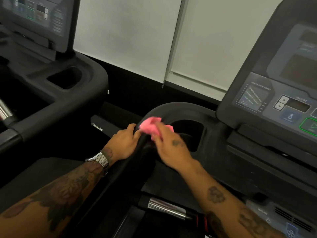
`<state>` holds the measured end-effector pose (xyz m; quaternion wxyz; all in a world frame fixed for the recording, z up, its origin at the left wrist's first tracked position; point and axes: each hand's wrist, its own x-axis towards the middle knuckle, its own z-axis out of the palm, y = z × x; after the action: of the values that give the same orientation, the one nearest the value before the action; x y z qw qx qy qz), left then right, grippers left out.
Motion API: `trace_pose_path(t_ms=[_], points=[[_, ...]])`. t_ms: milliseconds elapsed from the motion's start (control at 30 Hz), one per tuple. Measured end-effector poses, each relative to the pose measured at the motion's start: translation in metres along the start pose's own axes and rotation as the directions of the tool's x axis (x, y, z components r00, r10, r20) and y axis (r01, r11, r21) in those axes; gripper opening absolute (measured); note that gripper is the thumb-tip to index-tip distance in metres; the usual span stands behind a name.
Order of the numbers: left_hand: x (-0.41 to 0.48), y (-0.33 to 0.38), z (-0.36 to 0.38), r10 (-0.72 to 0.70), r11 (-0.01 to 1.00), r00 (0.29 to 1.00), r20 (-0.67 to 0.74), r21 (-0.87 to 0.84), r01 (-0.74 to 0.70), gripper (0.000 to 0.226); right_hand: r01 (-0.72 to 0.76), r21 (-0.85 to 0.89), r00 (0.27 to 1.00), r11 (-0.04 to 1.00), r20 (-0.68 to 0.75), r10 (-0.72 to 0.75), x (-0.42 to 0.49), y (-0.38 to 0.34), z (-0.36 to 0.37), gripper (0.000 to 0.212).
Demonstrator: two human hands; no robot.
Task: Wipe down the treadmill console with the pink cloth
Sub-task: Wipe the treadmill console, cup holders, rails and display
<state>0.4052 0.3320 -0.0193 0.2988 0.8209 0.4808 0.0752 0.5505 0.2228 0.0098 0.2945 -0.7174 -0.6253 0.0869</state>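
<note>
left hand [123, 141] curled gripping, right hand [169, 148] pinching, blurred

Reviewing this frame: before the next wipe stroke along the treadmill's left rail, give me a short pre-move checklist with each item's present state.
1. Pink cloth in hand: ok, the right hand holds it bunched.
2. Cloth on the surface: ok, it sits on the curved rail by the cup holder.
3. Left hand clear of the cloth's path: not ok, it grips the rail right beside the cloth.
4. Display panel already wiped: cannot tell.
5. Cup holder free of items: cannot tell, its inside is dark.
6. Cloth clean or damp enough: cannot tell, the image is blurred.
</note>
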Motion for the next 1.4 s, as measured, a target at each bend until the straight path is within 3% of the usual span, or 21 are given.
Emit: trace_pose_path(t_ms=[67, 100, 133, 200, 267, 300, 367, 433, 500, 533, 633, 700, 733, 800, 867, 933, 1067, 1167, 1300, 1400], points=[[-0.001, -0.003, -0.002, 0.025, 1.0, 1.0, 0.019, 0.001, -0.025, 0.053, 0.082, -0.196, 0.997, 0.977, 0.03, -0.078, -0.008, 0.01, 0.042, 0.041], [-0.001, -0.004, -0.003, 0.033, 0.999, 0.999, 0.023, -0.004, -0.033, 0.052, 0.063, -0.259, 0.998, 0.964, 0.036, -0.055, -0.013, 0.005, 0.059, 0.043], [-0.001, -0.004, -0.004, 0.047, 0.999, 0.999, 0.02, -0.017, -0.047, 0.051, -0.075, -0.254, 0.995, 0.964, 0.047, 0.09, -0.012, -0.005, 0.069, 0.042], [0.0, -0.005, -0.004, 0.082, 0.996, 0.996, 0.024, -0.042, -0.081, 0.054, -0.386, -0.072, 0.922, 0.92, 0.009, 0.388, -0.007, -0.019, 0.065, 0.034], [0.004, -0.006, -0.001, 0.07, 0.996, 0.997, 0.013, -0.047, -0.069, 0.054, -0.204, 0.243, 0.972, 0.948, -0.068, 0.226, -0.026, -0.015, 0.062, 0.021], [0.005, -0.006, 0.0, 0.027, 0.998, 1.0, 0.004, -0.056, -0.026, 0.054, -0.194, 0.38, 0.976, 0.905, -0.02, 0.218, -0.038, -0.019, 0.051, 0.021], [0.008, -0.003, 0.003, -0.043, 0.997, 0.999, 0.002, -0.069, 0.043, 0.055, -0.332, 0.574, 0.931, 0.748, 0.074, 0.357, -0.049, -0.01, 0.027, 0.032], [0.011, -0.006, 0.005, -0.024, 0.999, 1.0, -0.012, -0.036, 0.024, 0.055, -0.365, 0.752, 0.884, 0.548, 0.095, 0.458, -0.046, -0.006, 0.007, 0.022], [0.014, -0.005, 0.007, 0.064, 0.997, 0.996, -0.064, 0.044, -0.061, 0.052, -0.254, 0.888, 0.849, 0.383, 0.015, 0.529, -0.04, 0.002, -0.024, 0.017], [0.016, -0.002, 0.008, 0.133, 0.988, 0.986, -0.1, 0.09, -0.124, 0.05, -0.179, 0.909, 0.822, 0.377, -0.072, 0.565, -0.04, 0.008, -0.042, 0.019], [0.016, 0.022, 0.015, 0.379, 0.918, 0.904, -0.196, 0.203, -0.341, 0.042, -0.074, 0.8, 0.748, 0.596, -0.351, 0.564, -0.037, 0.036, -0.092, 0.017], [0.015, 0.046, 0.027, 0.519, 0.848, 0.829, -0.209, 0.251, -0.467, 0.038, -0.178, 0.592, 0.785, 0.786, -0.396, 0.476, -0.027, 0.05, -0.117, 0.02], [0.016, 0.059, 0.036, 0.564, 0.818, 0.805, -0.182, 0.253, -0.516, 0.038, -0.271, 0.443, 0.827, 0.854, -0.348, 0.443, -0.021, 0.062, -0.122, 0.022], [0.017, 0.082, 0.055, 0.608, 0.783, 0.79, -0.078, 0.224, -0.58, 0.04, -0.423, 0.09, 0.888, 0.902, -0.159, 0.432, -0.011, 0.091, -0.114, 0.024], [0.019, 0.096, 0.075, 0.621, 0.763, 0.784, -0.001, 0.23, -0.604, 0.042, -0.335, -0.333, 0.933, 0.881, 0.011, 0.359, -0.011, 0.114, -0.09, 0.035], [0.022, 0.103, 0.088, 0.628, 0.74, 0.777, 0.04, 0.278, -0.612, 0.043, -0.252, -0.522, 0.96, 0.815, -0.027, 0.279, -0.019, 0.132, -0.068, 0.044], [0.025, 0.094, 0.099, 0.726, 0.622, 0.687, 0.003, 0.423, -0.659, 0.025, -0.072, -0.42, 0.988, 0.905, -0.155, 0.007, -0.067, 0.084, -0.06, 0.031], [0.025, 0.09, 0.1, 0.768, 0.596, 0.639, -0.045, 0.417, -0.687, 0.015, -0.007, -0.281, 1.0, 0.96, 0.007, 0.009, -0.1, 0.069, -0.067, 0.028], [0.026, 0.092, 0.104, 0.77, 0.585, 0.635, -0.055, 0.456, -0.67, 0.024, -0.13, 0.005, 0.953, 0.992, 0.278, 0.123, -0.102, 0.077, -0.105, 0.034], [0.025, 0.091, 0.102, 0.794, 0.55, 0.607, -0.041, 0.476, -0.687, 0.021, -0.071, -0.072, 0.942, 0.995, 0.323, 0.09, -0.076, 0.098, -0.114, 0.037]])
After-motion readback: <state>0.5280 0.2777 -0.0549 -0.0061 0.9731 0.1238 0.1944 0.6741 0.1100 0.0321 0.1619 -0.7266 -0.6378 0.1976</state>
